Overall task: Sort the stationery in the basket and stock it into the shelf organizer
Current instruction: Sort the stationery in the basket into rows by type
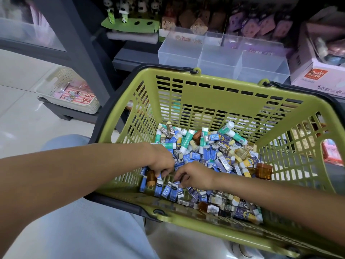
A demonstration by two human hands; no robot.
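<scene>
Blue erasers (169, 190) lie directly under our 2 hands at the basket's (205, 90) near-left corner; left hand (163, 163) and right hand (194, 174) both curl, pinching into them.

Head camera, looking steeply down, close over basket (186, 94).

Olive-green slotted basket (186, 94) with black handles (104, 126). Inside, blue-sleeved erasers (202, 156), white-and-green glue sticks (232, 132), amber-brown translucent boxes (264, 171). Behind, clear frosted shelf organizer (222, 58). At left, cream perforated tray (61, 79) with pink-and-white striped packets (78, 94). On shelf, black-and-white panda figures (123, 6) on green card (130, 25). Pale grey floor tiles (18, 118).
</scene>
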